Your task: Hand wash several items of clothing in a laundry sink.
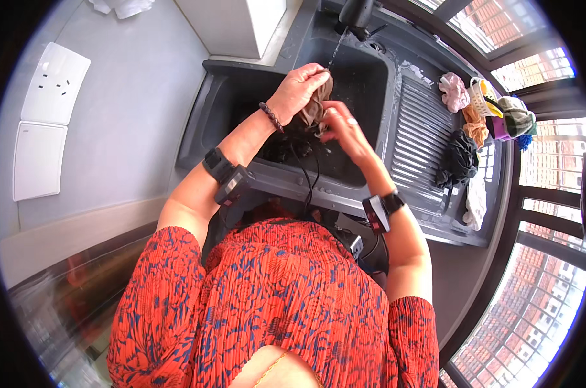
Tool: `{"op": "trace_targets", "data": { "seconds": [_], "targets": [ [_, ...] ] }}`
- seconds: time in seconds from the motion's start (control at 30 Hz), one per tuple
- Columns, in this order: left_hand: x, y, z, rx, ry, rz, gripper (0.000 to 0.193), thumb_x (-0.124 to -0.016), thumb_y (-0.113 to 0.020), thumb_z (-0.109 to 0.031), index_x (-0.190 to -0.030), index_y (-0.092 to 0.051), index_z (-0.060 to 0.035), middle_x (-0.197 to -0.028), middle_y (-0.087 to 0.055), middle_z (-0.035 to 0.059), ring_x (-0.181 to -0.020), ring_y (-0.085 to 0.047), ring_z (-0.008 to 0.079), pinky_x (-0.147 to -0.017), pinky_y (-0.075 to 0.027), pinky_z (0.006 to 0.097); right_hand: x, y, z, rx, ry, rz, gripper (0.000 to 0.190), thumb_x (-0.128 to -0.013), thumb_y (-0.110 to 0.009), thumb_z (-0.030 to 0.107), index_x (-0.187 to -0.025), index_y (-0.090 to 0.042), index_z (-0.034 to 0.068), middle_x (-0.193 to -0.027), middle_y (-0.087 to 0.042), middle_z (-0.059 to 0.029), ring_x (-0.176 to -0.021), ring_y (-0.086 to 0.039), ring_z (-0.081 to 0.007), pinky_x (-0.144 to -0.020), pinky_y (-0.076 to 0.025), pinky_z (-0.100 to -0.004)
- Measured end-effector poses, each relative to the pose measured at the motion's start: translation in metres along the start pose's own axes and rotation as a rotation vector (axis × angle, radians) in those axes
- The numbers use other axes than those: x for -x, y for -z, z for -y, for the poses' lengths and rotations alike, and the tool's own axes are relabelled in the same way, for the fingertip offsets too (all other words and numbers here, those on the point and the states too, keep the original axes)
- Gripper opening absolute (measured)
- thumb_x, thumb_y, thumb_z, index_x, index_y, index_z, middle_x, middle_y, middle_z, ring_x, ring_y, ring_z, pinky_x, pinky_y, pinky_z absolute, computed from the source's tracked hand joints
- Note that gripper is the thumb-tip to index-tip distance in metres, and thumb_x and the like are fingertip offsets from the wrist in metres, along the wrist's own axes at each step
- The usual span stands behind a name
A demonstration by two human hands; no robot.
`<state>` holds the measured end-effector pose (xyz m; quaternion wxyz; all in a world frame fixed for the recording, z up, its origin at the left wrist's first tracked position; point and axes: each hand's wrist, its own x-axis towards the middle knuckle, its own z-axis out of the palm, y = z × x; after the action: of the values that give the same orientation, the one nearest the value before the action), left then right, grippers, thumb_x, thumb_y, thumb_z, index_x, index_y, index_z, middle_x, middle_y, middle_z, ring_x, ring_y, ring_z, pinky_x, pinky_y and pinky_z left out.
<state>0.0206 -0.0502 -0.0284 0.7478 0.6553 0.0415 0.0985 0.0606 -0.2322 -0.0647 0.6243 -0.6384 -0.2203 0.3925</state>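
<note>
My left hand (298, 92) grips a wet, bunched brown cloth (317, 103) over the dark grey sink basin (363, 160). Close to the cloth's lower end is my right hand (347, 127). Its fingers are blurred, and whether they pinch the fabric is unclear. From a black faucet (356, 19), a thin stream of water (336, 51) runs down just behind the cloth's top. Dark material, perhaps fabric, lies in the basin below my hands, partly hidden by my left forearm and the cloth.
Right of the basin is a ribbed drainboard (414, 140). Along its far side lie black (459, 157), white (476, 201), tan (475, 128) and pink cloths (453, 92), beside a white plastic basket (478, 101). Black cables (305, 174) cross the sink's front edge. Wall sockets (55, 80) are at left.
</note>
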Motion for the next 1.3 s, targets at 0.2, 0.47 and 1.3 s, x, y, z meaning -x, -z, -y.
{"op": "trace_targets", "data": {
  "seconds": [0.2,0.47,1.3],
  "targets": [
    [-0.005,0.028,-0.041,-0.891,-0.401,-0.316,0.025,-0.09,-0.065,-0.021,-0.099,-0.067,0.0025,-0.089,-0.069,0.0148,-0.082,-0.067,0.0241,-0.073,-0.05,0.0313,-0.004,-0.008,-0.057,1.3,-0.249,0.272,0.038,-0.087,-0.059,0.028,-0.12,-0.06,0.009,-0.118,-0.063,-0.0194,-0.109,-0.062,-0.0365,-0.09,-0.051,-0.0423],
    [-0.015,0.021,-0.096,-0.368,-0.181,-0.22,0.019,-0.092,-0.063,-0.014,-0.098,-0.069,0.0036,-0.088,-0.068,0.0009,-0.079,-0.06,0.0059,-0.073,-0.048,0.0218,-0.019,-0.005,-0.009,1.073,0.281,-0.082,0.023,-0.086,-0.057,0.016,-0.099,-0.069,0.002,-0.097,-0.069,-0.0199,-0.094,-0.067,-0.0345,-0.081,-0.053,-0.0393],
    [-0.013,-0.119,-0.113,0.691,0.236,0.266,0.01,-0.089,-0.065,-0.009,-0.083,-0.066,-0.0015,-0.073,-0.064,0.0021,-0.059,-0.057,0.0068,-0.052,-0.044,0.02,-0.064,0.082,-0.117,0.083,0.44,-0.339,0.05,-0.095,-0.047,0.034,-0.134,-0.043,0.002,-0.137,-0.045,-0.0178,-0.134,-0.035,-0.0311,-0.111,-0.026,-0.0416]
  ]
}}
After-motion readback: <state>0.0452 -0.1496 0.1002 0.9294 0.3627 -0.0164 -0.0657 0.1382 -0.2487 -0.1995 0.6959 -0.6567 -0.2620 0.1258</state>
